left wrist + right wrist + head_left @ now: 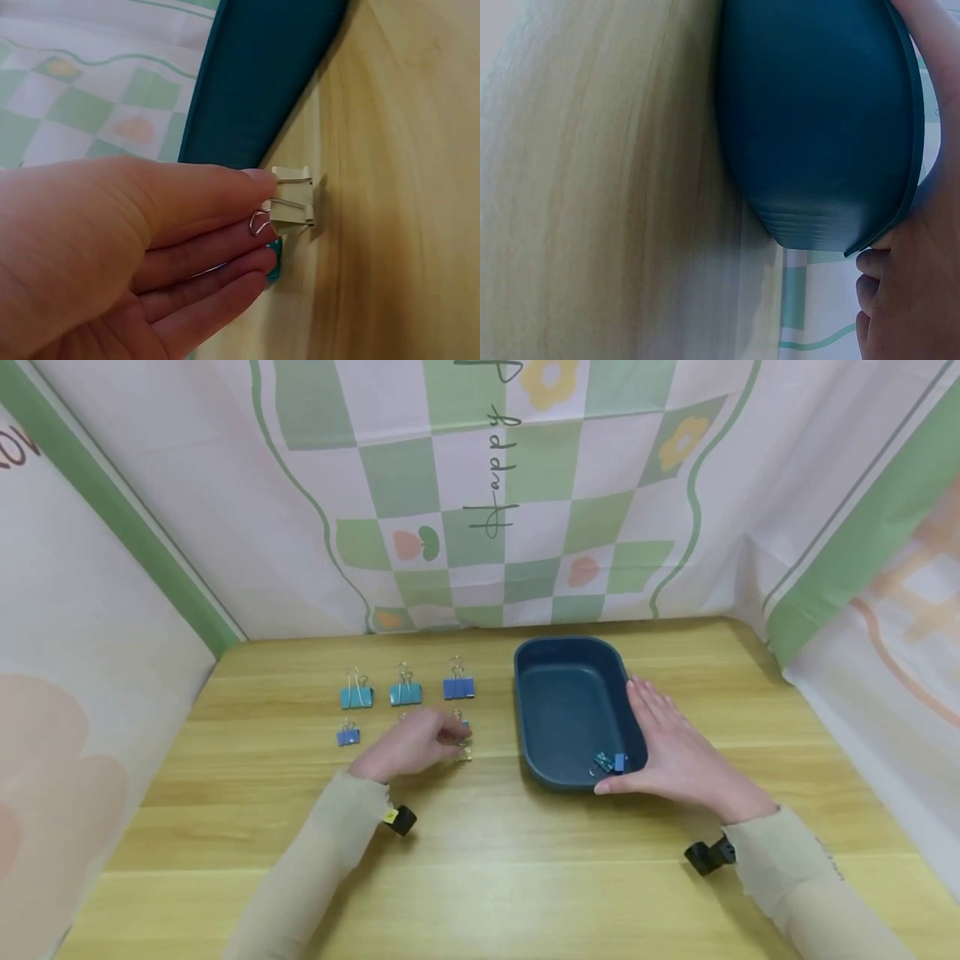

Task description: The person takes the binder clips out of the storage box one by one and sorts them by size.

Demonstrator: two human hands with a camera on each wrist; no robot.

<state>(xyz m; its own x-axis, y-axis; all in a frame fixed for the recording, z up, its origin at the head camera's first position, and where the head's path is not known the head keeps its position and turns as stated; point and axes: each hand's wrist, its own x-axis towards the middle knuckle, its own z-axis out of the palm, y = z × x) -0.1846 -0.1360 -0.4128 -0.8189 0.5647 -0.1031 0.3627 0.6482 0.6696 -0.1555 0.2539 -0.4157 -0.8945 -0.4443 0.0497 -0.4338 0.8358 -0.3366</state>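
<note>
My left hand (420, 739) pinches a small cream binder clip (292, 199) between thumb and fingertips, just above or at the tabletop. A small teal binder clip (275, 260) shows partly behind those fingers. My right hand (682, 752) holds the near right corner of a dark blue plastic tray (528, 727), thumb along the near rim and fingers along the right side. Inside that corner lie a small teal clip (603, 762) and a small blue clip (620, 763).
Left of the tray, two large teal clips (356, 697) (406, 694) and a large blue clip (459, 687) stand in a row. A small blue clip (348, 737) sits nearer. The wooden table (480, 877) meets a patterned cloth (465, 485) at the back.
</note>
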